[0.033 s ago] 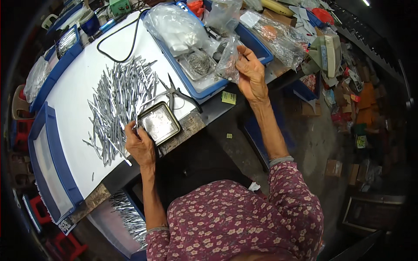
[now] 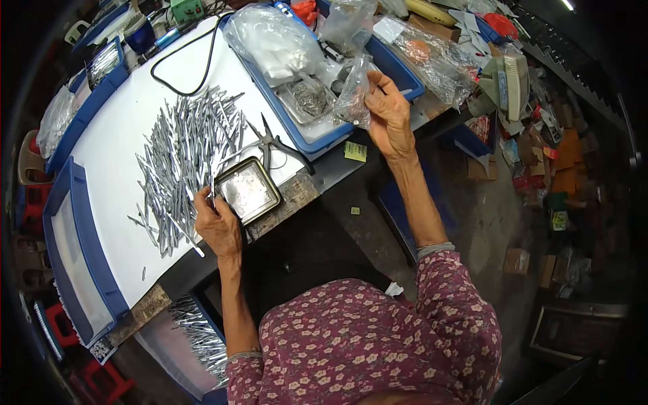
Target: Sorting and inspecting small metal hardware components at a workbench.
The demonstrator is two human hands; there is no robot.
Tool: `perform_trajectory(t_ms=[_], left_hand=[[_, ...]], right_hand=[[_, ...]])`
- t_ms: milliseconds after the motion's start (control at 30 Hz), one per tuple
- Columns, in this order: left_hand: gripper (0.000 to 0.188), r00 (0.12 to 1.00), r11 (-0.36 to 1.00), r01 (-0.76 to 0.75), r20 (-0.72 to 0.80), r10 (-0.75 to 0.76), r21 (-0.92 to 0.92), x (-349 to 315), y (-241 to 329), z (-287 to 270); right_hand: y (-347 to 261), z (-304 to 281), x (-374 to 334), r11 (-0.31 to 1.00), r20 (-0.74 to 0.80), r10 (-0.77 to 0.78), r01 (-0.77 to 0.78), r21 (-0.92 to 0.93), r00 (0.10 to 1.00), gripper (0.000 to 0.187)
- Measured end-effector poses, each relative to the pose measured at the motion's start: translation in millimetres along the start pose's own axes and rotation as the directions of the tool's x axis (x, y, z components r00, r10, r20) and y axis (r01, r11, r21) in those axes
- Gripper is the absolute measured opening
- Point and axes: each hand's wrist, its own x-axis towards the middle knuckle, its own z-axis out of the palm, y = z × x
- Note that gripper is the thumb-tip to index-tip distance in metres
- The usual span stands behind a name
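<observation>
My right hand (image 2: 391,121) pinches the edge of a clear plastic bag (image 2: 353,98), which hangs over the near rim of a blue tray (image 2: 317,145). Small bits lie at the bottom of the bag, too small to name. At the left side of a shallow rectangular metal tin (image 2: 246,190), my left hand (image 2: 218,226) has its fingers closed around a thin silver strip (image 2: 212,183); the fingers partly hide it. Beyond that hand spreads a large heap of thin silver strips (image 2: 182,148). Black-handled pliers (image 2: 268,143) lie open between the tin and the tray.
Inside the blue tray are a small metal dish (image 2: 307,101) of wiry parts and a bulging plastic bag (image 2: 273,44). A long blue tray (image 2: 81,250) stands at the left edge. A black cord (image 2: 185,92) loops across the white table. Below the table sits a bin of strips (image 2: 199,337).
</observation>
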Motion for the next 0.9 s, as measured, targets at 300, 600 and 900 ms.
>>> perform_trajectory(t_ms=[300, 600, 900], left_hand=[[0.018, 0.999, 0.999, 0.040, 0.033, -0.039, -0.024, -1, 6, -3], [0.016, 1.000, 1.000, -0.008, 0.026, 0.009, -0.014, 2, 2, 0], [0.015, 1.000, 1.000, -0.014, 0.017, 0.014, 0.002, 1, 3, -1]], right_hand=[[12, -4, -3, 0.997, -0.010, -0.014, 0.013, -0.080, 1.000, 0.041], [13, -4, -2, 0.996, -0.023, -0.021, 0.019, -0.090, 1.000, 0.039], [15, 2, -5, 0.986, -0.037, -0.039, 0.033, -0.164, 0.999, 0.040]])
